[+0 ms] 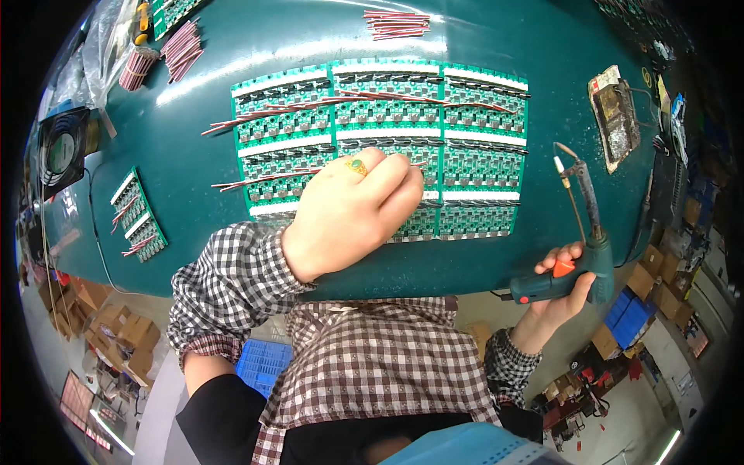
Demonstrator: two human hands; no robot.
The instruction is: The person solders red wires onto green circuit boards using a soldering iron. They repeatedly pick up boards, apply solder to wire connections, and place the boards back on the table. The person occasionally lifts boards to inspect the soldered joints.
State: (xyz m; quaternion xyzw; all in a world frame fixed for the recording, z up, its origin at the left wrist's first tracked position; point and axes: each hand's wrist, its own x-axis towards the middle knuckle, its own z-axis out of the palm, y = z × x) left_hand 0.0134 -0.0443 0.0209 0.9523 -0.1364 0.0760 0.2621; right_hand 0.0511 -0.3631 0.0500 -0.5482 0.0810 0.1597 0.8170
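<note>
A panel of green circuit boards [480, 168] lies on the table in front of me, in rows with white strips and short black leads. My left hand [360, 205], wearing a ring with a green stone, is closed over the middle of the panel. Its fingertips are hidden beneath it, so what they pinch does not show. Red-and-white wires [267, 180] run along the row beside this hand, and more wires [310, 104] line the upper row. Around the handle of a dark green soldering gun [554, 285] with an orange trigger, my right hand [570, 288] is closed. The gun's tip points up, right of the panel.
A wire bundle [397, 25] lies beyond the panel, with more wires [183, 51] at the far left. A smaller circuit board [139, 215] and a black fan [63, 147] are on the left. At the right sits a worn, residue-covered tray [614, 120]. The table's near edge curves below my hands.
</note>
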